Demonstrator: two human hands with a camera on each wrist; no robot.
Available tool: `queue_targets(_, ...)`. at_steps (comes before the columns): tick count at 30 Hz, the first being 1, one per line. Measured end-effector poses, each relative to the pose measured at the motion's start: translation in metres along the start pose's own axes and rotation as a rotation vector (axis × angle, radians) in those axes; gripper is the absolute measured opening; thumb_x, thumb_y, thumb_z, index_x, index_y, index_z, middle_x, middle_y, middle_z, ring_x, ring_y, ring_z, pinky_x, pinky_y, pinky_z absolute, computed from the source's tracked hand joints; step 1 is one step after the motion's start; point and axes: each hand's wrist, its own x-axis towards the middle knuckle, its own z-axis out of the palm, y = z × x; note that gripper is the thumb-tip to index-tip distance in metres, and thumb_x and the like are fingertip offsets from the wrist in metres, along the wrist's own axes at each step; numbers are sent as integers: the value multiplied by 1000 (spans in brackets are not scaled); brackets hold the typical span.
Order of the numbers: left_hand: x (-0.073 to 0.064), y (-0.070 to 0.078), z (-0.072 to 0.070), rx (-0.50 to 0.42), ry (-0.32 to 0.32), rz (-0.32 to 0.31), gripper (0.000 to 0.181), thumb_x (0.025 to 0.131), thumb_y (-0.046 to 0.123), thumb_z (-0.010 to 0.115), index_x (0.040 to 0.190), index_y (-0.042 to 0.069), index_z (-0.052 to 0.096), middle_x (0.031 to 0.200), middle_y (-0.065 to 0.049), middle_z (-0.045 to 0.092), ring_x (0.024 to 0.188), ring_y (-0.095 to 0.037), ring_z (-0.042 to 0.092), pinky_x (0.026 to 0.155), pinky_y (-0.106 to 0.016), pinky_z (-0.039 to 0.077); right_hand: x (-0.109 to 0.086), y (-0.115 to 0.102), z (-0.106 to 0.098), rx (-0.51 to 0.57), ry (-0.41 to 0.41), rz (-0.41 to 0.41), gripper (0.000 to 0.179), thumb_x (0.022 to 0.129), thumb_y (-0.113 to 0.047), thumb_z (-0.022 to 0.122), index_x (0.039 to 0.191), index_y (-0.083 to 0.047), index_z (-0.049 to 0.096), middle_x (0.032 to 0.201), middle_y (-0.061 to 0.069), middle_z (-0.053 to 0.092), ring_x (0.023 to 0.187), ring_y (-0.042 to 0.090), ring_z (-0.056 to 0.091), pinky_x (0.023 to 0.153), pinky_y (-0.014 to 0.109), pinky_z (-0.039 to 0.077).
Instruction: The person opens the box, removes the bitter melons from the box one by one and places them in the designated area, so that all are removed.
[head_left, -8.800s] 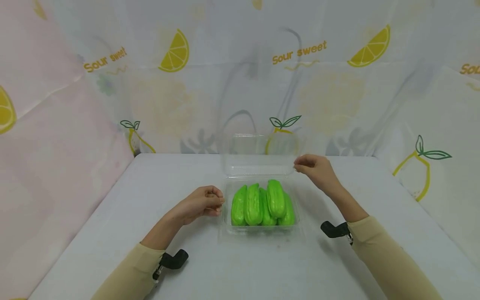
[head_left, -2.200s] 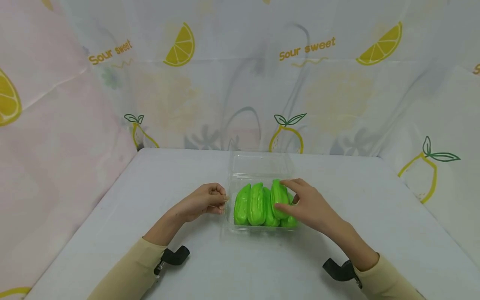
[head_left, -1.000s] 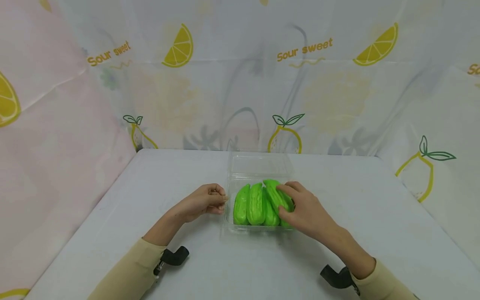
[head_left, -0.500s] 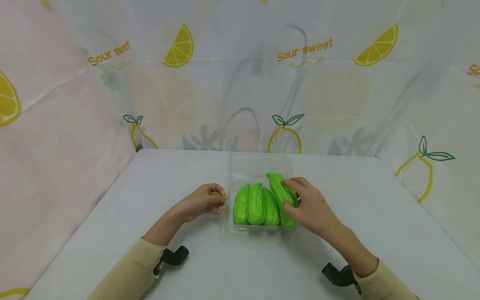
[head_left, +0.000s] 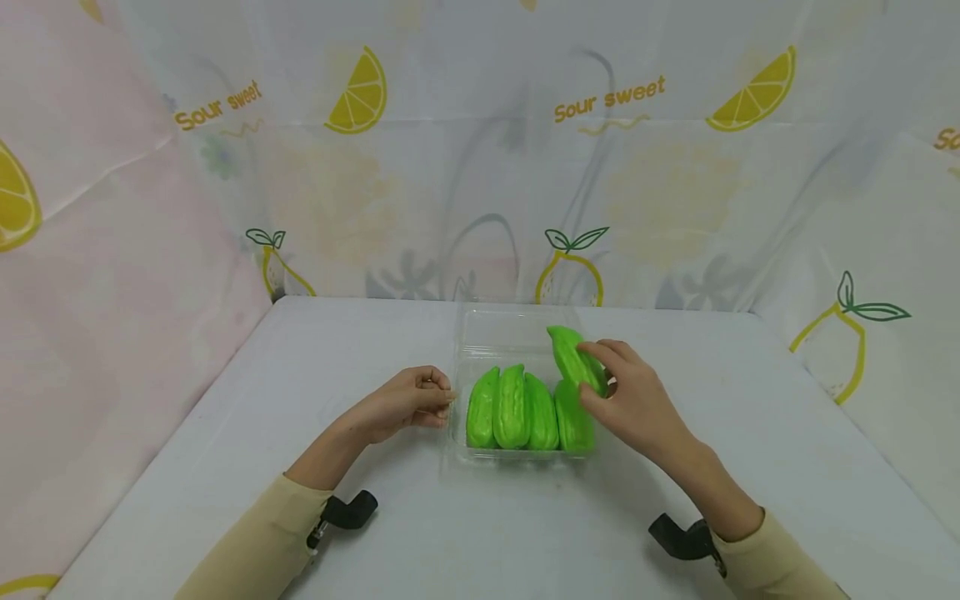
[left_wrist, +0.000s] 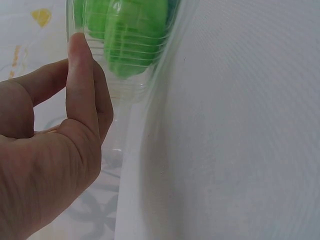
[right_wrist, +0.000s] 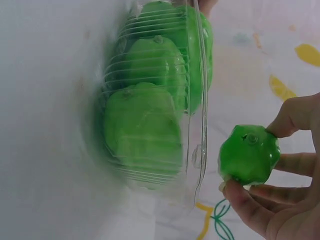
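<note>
In the head view, my right hand point(head_left: 639, 402) holds a bright green, ridged gourd point(head_left: 573, 357) with a pointed tip, pinched between thumb and fingers. It is raised and tilted over the back right of the clear plastic container point(head_left: 495, 455). The right wrist view shows the nubbed end of the held gourd point(right_wrist: 248, 156), apart from the container wall. Several similar gourds point(head_left: 512, 408) lie side by side inside. At the container's left edge my left hand point(head_left: 405, 404) pinches the rim; the thumb and fingers meet there in the left wrist view too.
The hinged clear lid point(head_left: 517, 329) stands folded back behind the container. Everything rests on a white-covered table point(head_left: 480, 533). Lemon-print cloth point(head_left: 465, 167) hangs behind and at both sides. A black wrist camera point(head_left: 351, 510) is strapped to each sleeve.
My right hand has taken hold of the topmost right gourd and lifted it up and to the right, uncovering the one beneath. Earlier it was at the lid. The left hand stays at the rim.
</note>
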Motion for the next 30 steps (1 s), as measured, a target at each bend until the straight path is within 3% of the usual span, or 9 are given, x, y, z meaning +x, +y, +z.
queue_targets(15, 0, 1, 1, -7, 8, -1, 17, 99, 13, 60, 106, 2, 49, 79, -4, 58, 70, -12, 61, 65, -20, 58, 9, 30, -1, 26, 36, 58, 46, 90, -8, 63, 135, -6, 57, 132, 16, 56, 89, 26, 65, 75, 35, 61)
queue_targets(30, -1, 0, 0, -5, 3, 8, 17, 99, 13, 60, 104, 2, 49, 78, -2, 58, 70, -11, 60, 66, -19, 58, 8, 46, -2, 3, 49, 135, 46, 91, -12, 60, 137, -6, 56, 134, 17, 55, 93, 30, 64, 79, 42, 58)
